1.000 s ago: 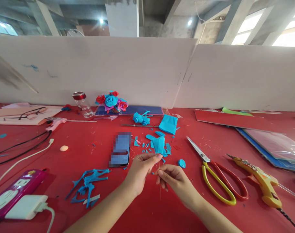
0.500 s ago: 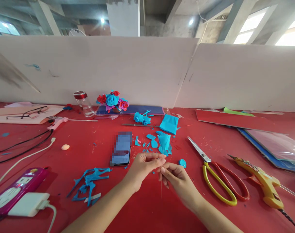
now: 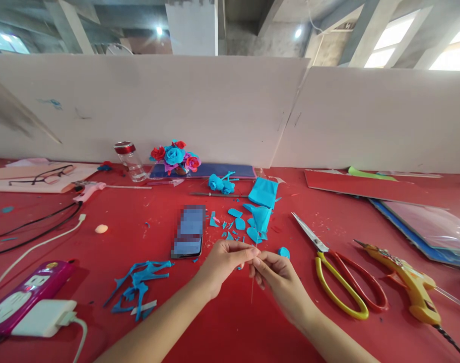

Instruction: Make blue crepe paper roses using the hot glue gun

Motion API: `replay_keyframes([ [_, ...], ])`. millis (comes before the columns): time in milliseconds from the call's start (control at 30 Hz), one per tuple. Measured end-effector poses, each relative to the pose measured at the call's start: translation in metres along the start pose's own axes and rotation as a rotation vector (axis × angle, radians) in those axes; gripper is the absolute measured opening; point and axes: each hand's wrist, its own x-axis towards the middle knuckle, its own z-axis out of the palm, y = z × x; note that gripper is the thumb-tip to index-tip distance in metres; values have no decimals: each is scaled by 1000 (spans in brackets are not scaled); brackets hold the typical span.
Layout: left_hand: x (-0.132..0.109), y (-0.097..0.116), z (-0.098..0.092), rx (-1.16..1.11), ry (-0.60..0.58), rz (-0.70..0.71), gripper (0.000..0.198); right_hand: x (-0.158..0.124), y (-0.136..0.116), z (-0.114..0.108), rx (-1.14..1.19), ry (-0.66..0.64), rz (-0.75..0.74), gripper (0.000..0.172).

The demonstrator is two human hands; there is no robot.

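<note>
Pinching a thin wire, the left hand and right hand touch over the near middle of the red surface. A blue piece sits at the wire's far end. Scissors lie to the right.

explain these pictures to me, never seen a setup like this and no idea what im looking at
There is no machine here: a person works bare-handed, and one camera worn on the head looks forward and down. The left hand and right hand meet, pinching a thin rod. A blue piece shows at its upper end; whether it is attached is hard to tell. On the red table lie a phone, scissors, a yellow glue gun and blue scraps.
</note>
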Motion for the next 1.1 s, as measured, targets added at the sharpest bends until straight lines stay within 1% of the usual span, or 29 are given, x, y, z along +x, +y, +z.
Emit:
replay_keyframes([
  [100, -1, 2, 0, 23, 5, 10, 23, 0, -1, 0, 10, -5, 46, 28],
  [167, -2, 2, 0, 39, 30, 10, 22, 0, -4, -2, 32, 17, 73, 27],
  [300, -1, -1, 0, 90, 92, -33, 21, 1, -9, -5, 59, 198, 52, 31],
  [367, -1, -3, 1, 114, 92, -44, 24, 2, -10, -7, 55, 231, 41, 31],
  [567, -2, -1, 6, 111, 18, -43, 26, 4, -8, -9, 127, 239, 10, 23],
  [733, -3, -3, 7, 146, 11, -66, 26, 5, -8, -12, 170, 260, -7, 20],
  [967, -3, -9, 12, 193, -20, -181, 19, 8, -15, -23, 303, 458, -46, 17],
  [1100, -4, -11, 9, 277, -127, -163, 21, 10, -17, -31, 321, 499, -74, 17],
])
